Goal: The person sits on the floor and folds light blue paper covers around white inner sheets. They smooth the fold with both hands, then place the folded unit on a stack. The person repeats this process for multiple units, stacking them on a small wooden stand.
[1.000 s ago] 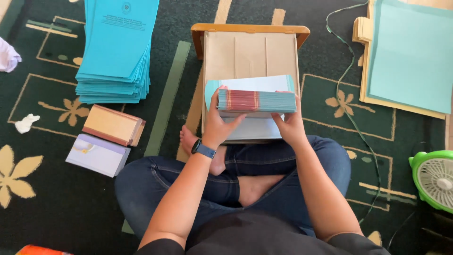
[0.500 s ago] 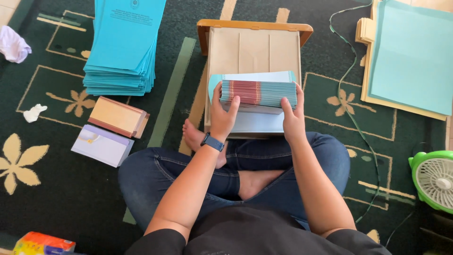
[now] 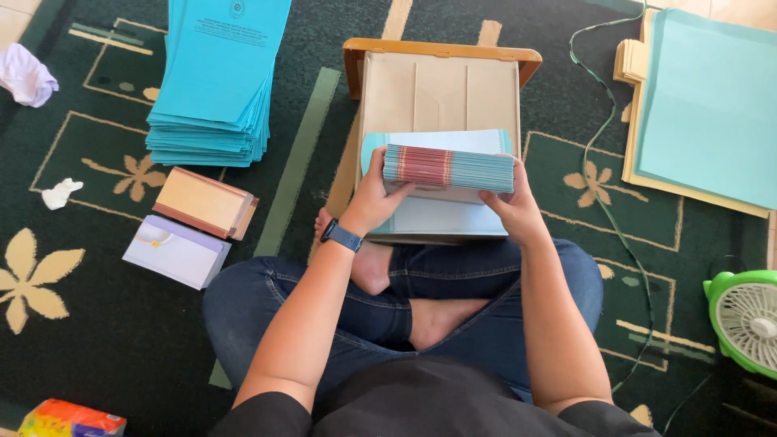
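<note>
A thick stack (image 3: 447, 170) of light blue sheets, its near edge banded red in the middle, is held edge-on just above the small wooden worktop (image 3: 441, 61). The left hand (image 3: 376, 198) has its grip clamped on the stack's left end, thumb on top and fingers underneath. The right hand (image 3: 510, 206) is clamped on the right end in the same way. Under the stack, on the worktop's near part, lie pale blue sheets (image 3: 437, 218). The worktop's far part is covered by brown folded paper (image 3: 441, 93).

Left of the worktop, on the green patterned carpet (image 3: 97, 324), stands a tall pile of blue covers (image 3: 214, 81). Nearer the person than that pile sit a tan box (image 3: 205, 202) and a white box (image 3: 176, 251), side by side. Right of the worktop lies a large blue sheet on a board (image 3: 704, 105), with a green cord (image 3: 603, 202) between. A green fan (image 3: 745, 320) sits far right of it, near the person's knee.
</note>
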